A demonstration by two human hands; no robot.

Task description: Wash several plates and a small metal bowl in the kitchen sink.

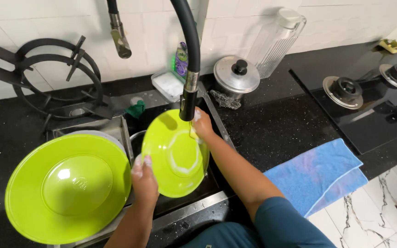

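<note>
My left hand [144,180] grips the lower left rim of a lime green plate [173,156], tilted over the sink [207,202]. White soap streaks run across the plate's face. My right hand [201,123] presses a small yellow scrubber against the plate's upper right rim, just beneath the black faucet head [189,98]. Both hands are soapy. A second, larger-looking lime green plate [67,186] lies upside down on the left, on top of other dishes.
Black stove grates [56,78] lean against the tiled wall at left. A steel pot with lid [236,76], a steel scourer [224,99], a glass jug [275,41] and a soap tray [168,85] stand behind the sink. A blue towel [315,174] and gas hob [373,96] lie right.
</note>
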